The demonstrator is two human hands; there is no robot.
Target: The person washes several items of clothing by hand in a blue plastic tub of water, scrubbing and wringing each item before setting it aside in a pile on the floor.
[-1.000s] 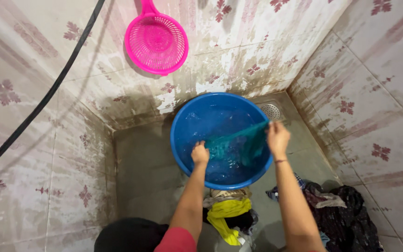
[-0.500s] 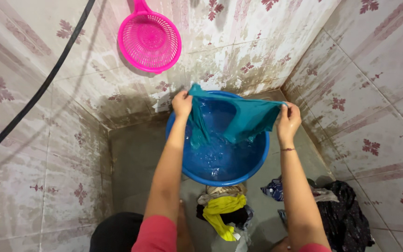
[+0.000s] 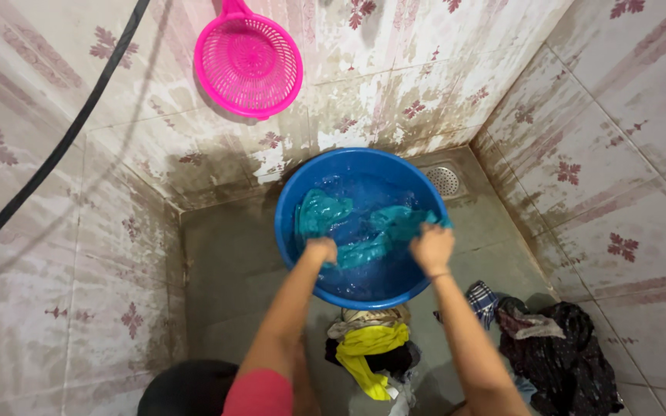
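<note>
Both hands | left hand, right hand gripping teal cloth | blue basin

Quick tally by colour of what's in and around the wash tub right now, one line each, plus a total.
Blue: 1, the round tub
Teal: 1, the wet cloth in the tub, gripped by the left hand and right hand
Pink: 1, the strainer on the wall
Yellow: 1, a garment on the floor
Dark: 1, a clothes heap
Total: 5
</note>
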